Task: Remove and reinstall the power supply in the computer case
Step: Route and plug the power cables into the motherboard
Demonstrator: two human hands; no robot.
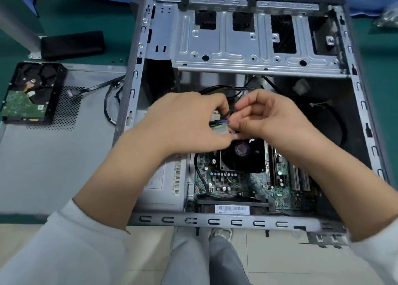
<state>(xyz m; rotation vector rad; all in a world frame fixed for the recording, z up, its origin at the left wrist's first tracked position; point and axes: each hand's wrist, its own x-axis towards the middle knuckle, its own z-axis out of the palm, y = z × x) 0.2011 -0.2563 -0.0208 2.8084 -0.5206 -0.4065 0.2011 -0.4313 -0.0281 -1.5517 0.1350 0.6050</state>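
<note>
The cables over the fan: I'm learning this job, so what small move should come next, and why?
Probably pull the white plug free of its mate: both the left hand and right hand pinch the cables there, above the fan.

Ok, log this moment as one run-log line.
left hand grips white connector | right hand pinches cable | above CPU fan | power supply seated in case

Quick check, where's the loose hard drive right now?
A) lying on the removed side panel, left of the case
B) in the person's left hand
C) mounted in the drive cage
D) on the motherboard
A: the hard drive lies circuit board up on the side panel, outside the case; both hands work on cables inside.
</note>
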